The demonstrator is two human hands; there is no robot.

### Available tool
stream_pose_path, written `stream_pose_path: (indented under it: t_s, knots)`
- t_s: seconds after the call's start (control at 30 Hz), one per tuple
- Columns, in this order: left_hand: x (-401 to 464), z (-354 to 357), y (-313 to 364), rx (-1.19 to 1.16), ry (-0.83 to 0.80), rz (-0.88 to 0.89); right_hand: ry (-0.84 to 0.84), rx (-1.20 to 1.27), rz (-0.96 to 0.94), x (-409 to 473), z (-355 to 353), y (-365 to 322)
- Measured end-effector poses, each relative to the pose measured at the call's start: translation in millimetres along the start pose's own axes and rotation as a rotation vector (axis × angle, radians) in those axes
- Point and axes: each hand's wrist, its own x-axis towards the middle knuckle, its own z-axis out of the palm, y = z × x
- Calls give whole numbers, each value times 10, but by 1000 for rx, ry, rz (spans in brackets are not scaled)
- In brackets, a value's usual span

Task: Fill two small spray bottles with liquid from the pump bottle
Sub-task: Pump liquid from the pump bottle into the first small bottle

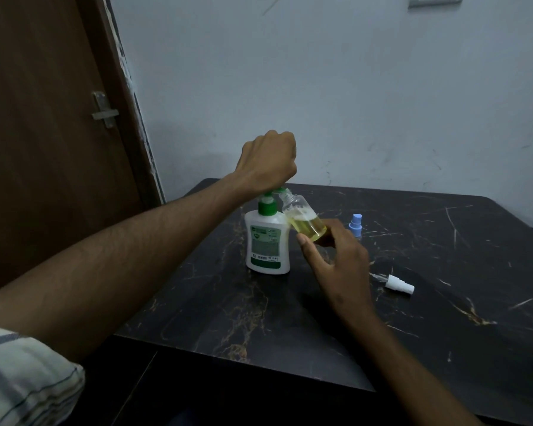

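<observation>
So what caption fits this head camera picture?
Left hand presses the pump bottle while right hand tilts a half-full spray bottle under it.

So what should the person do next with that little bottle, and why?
Probably press the pump again. The left hand sits fisted on the pump bottle, and the right hand holds the small spray bottle tilted, its open neck at the spout. It looks only about half full of yellow liquid, and the white spray cap lies on the table.

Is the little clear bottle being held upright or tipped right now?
Tipped. The small spray bottle, held by the right hand, leans with its open neck toward the pump bottle spout; its yellow liquid pools at the low end.
</observation>
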Motion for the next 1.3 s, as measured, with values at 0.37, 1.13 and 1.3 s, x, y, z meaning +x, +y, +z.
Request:
stream_pose_path:
  t_s: [0.37,1.13,1.3]
  knots:
    - [-4,-33,14,14,11,14,-5,10,-1,-5,-25,-41]
    - [-1,-11,35,4,-30,19,-1,4,-3,-2,-22,-38]
    - [-3,-39,22,21,-40,39,-5,8,-6,-8,-14,-24]
